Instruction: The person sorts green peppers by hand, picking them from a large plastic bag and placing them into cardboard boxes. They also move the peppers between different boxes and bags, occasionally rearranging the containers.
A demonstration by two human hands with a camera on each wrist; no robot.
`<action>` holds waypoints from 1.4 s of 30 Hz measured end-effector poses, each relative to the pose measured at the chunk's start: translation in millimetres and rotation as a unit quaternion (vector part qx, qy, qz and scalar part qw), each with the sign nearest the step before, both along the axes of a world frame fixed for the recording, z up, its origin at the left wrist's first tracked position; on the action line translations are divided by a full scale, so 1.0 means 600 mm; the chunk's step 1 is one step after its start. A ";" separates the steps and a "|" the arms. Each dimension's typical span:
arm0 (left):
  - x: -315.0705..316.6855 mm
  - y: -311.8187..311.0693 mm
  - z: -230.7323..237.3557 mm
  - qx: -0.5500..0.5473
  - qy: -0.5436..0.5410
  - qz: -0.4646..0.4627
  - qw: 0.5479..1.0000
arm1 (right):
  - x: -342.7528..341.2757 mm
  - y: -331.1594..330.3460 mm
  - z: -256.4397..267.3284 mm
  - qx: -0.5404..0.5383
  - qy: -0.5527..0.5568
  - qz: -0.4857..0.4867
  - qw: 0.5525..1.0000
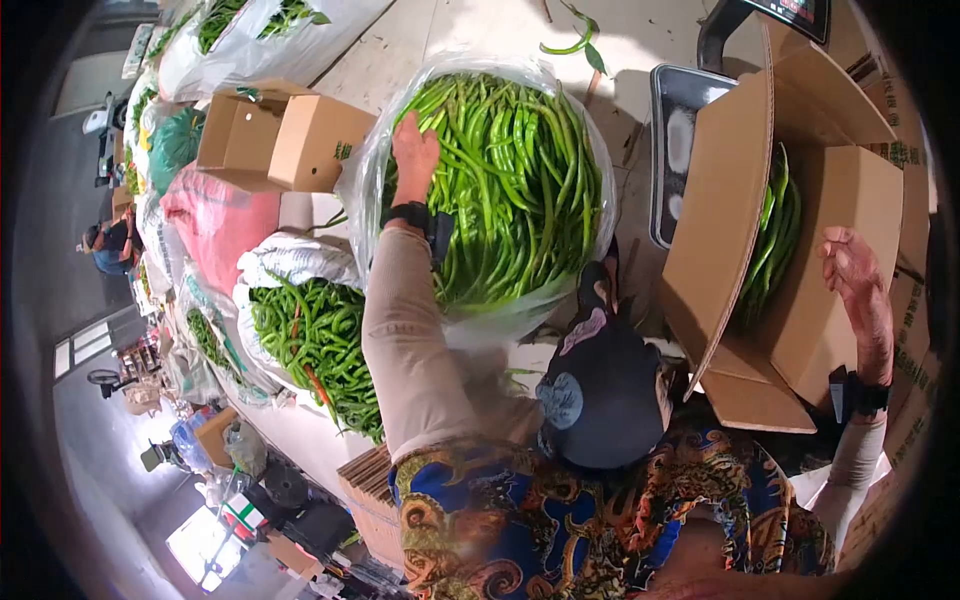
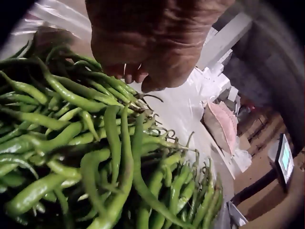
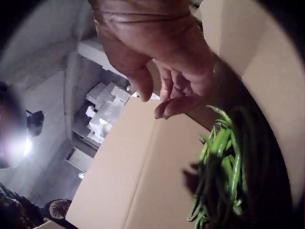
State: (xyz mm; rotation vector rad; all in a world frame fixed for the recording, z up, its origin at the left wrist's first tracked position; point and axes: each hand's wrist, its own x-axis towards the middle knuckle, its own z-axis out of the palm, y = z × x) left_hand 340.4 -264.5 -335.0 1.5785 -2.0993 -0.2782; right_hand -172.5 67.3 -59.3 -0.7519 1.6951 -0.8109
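My left hand (image 1: 415, 158) is over the left edge of a big heap of long green peppers (image 1: 510, 190) in a clear plastic bag (image 1: 605, 170). In the left wrist view its loosely bent fingers (image 2: 129, 72) are right at the pepper stems, and no pepper shows in its grasp. My right hand (image 1: 857, 275) hangs over an open cardboard box (image 1: 845, 215), fingers loosely curled with nothing held. Inside that box lies a smaller bunch of green peppers (image 3: 224, 162), below and to the side of the right hand in the right wrist view.
A white sack of shorter green peppers (image 1: 315, 335) stands left of the bag, beside a pink sack (image 1: 215, 215). Behind them is a small open carton (image 1: 315, 140). A dark tray (image 1: 665, 150) and a scale (image 1: 720, 30) stand beside the box. Another person (image 1: 112, 245) is far left.
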 end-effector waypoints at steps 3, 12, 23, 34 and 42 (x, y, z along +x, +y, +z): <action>0.007 -0.045 -0.013 0.058 -0.067 0.024 0.996 | -0.008 0.002 -0.010 -0.013 -0.017 -0.002 1.000; -0.017 -0.077 0.004 0.154 -0.244 0.147 0.946 | -0.008 -0.001 -0.019 0.005 -0.010 -0.032 0.999; 0.037 -0.137 0.054 0.326 -0.111 -0.103 0.933 | 0.008 -0.007 -0.015 0.039 -0.001 -0.032 0.999; -0.022 -0.049 0.072 0.210 -0.239 0.022 0.948 | 0.017 -0.008 -0.008 0.035 0.018 -0.027 0.999; -0.011 0.005 0.047 0.110 -0.211 0.045 0.970 | 0.037 -0.011 0.010 0.031 0.009 -0.024 0.999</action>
